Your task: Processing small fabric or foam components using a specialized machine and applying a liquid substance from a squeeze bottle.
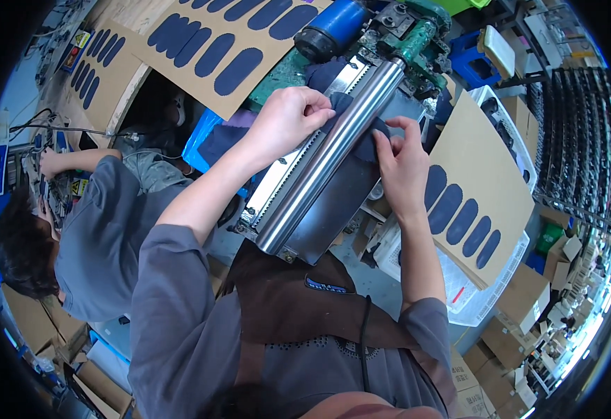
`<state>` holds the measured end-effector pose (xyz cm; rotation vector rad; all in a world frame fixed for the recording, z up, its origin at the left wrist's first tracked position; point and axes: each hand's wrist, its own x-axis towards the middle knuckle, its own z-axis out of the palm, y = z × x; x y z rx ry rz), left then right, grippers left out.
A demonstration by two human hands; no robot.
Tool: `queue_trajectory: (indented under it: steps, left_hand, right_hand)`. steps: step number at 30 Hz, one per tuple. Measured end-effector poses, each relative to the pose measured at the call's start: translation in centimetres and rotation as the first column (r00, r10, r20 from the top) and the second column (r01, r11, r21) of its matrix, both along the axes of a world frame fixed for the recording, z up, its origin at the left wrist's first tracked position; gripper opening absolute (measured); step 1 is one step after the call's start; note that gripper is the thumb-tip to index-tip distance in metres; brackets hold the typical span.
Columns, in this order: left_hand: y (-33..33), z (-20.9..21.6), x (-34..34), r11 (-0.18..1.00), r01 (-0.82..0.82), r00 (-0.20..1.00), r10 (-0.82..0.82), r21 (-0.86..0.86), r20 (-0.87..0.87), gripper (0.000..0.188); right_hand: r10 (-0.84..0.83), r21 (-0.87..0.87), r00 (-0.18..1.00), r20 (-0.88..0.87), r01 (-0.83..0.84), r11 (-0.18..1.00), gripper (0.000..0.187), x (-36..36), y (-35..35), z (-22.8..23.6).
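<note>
A polished steel roller (332, 155) runs slantwise across the machine in front of me, beside a toothed metal bar (284, 167). My left hand (293, 120) is on the roller's left side, thumb and fingers pinched at the edge of a dark blue fabric piece (340, 105). On the other side, my right hand (403, 164) grips a dark blue piece (367, 145) between thumb and fingers, close against the roller. Whether both hands hold one piece passing under the roller cannot be seen. Below it slopes a smooth dark metal plate (333, 202).
Tan boards (204, 84) with rows of dark blue ovals lie at the upper left. Another such board (483, 188) rests on a clear plastic bin (476, 307) at right. A blue motor (333, 28) stands behind the roller. A co-worker (110, 237) sits at left.
</note>
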<state>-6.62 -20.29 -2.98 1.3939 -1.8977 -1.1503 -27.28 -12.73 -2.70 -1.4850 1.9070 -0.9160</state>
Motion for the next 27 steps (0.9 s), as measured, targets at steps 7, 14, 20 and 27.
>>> queue_trajectory:
  steps: [7,14,20,27]
  left_hand:
    - [-0.3,-0.4,1.4,0.999,-0.017,1.0,0.018,0.043,-0.014,0.013]
    - [2.1,0.8,1.5,0.981,-0.192,0.967,0.191,0.005,-0.171,0.008]
    - [5.6,7.5,-0.1,0.951,-0.295,0.926,0.26,-0.092,-0.275,0.007]
    - [13.7,9.3,-7.5,0.639,0.435,0.9,-0.314,-0.635,0.301,0.011]
  right_hand:
    - [-0.001,-0.102,0.991,0.133,0.014,0.995,0.022,-0.4,2.7,1.2]
    - [0.086,-0.126,0.939,0.334,-0.045,0.991,0.022,-0.9,8.4,0.8]
    - [0.153,-0.125,0.838,0.525,-0.102,0.987,0.026,-3.2,12.6,0.9]
    - [0.051,-0.058,-0.059,0.997,-0.129,0.99,0.048,-5.9,15.5,1.2]
